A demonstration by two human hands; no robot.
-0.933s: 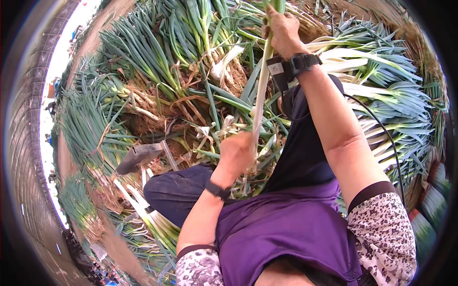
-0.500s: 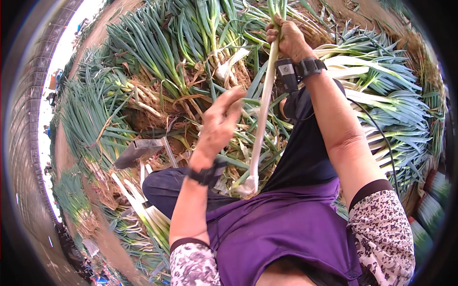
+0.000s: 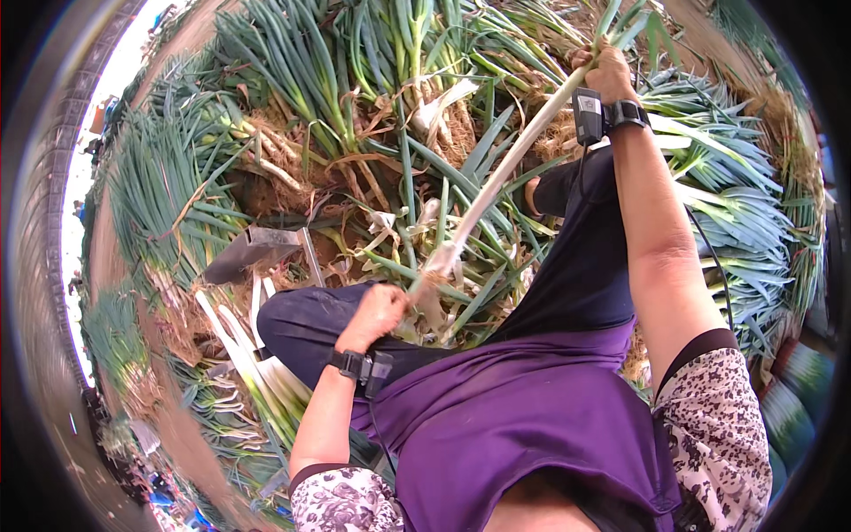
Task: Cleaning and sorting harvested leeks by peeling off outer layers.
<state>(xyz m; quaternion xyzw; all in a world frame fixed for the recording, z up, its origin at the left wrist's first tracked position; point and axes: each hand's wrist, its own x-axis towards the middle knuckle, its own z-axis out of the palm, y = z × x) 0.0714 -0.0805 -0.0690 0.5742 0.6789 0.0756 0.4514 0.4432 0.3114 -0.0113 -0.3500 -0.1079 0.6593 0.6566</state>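
My right hand (image 3: 610,75) is wrapped round the green top of a long green onion (image 3: 519,151), up toward the far right. Its white stalk slants down to the near left, and the root end is blurred. Beside that end my left hand (image 3: 377,312) is closed above my left knee, the fingers pinched together. A pale smear lies between these fingers and the root end; what they grip is too blurred to make out. Beneath the stalk lies a litter of stripped leaves and peelings (image 3: 470,297).
Bundles of unpeeled green onions (image 3: 292,80) with dirty roots lie along the far side and left. Cleaned ones (image 3: 736,195) are stacked at the right, and several white stalks (image 3: 244,350) sit by my left knee. A metal piece (image 3: 253,251) sticks up near it.
The green onion has tilted, its top carried right by my right hand. My left hand came down toward me and closed near the root end; before, its fingers were spread beside the stalk.
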